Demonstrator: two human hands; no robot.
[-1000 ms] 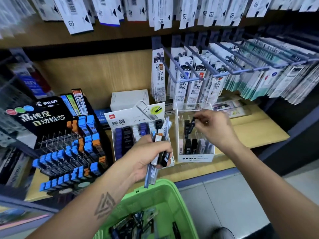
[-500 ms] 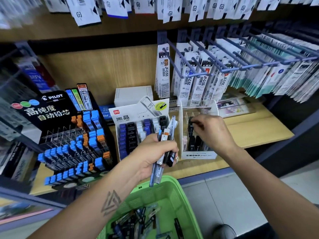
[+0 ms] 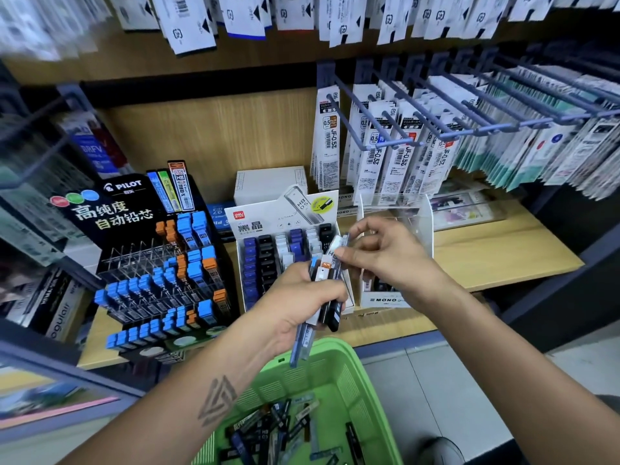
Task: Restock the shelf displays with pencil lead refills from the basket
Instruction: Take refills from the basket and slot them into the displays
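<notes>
Head view. Left hand (image 3: 302,307), frame centre, grips a fanned bundle of slim plastic lead refill cases (image 3: 323,293), fingers wrapped round it. Right hand (image 3: 389,253) pinches the top of a white-capped case (image 3: 338,247) in that bundle. Green plastic basket (image 3: 349,374), bottom centre, holds loose cases. Clear acrylic MONO display (image 3: 422,223) sits behind the right hand on the wooden shelf (image 3: 503,253).

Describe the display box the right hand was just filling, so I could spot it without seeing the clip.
On the wooden shelf, find the black Pilot stand, then the white box of blue and black refills to its right. The clear plastic box stands next, partly behind the right hand. Unlike its neighbours, it is see-through, with a white MONO label.
</notes>
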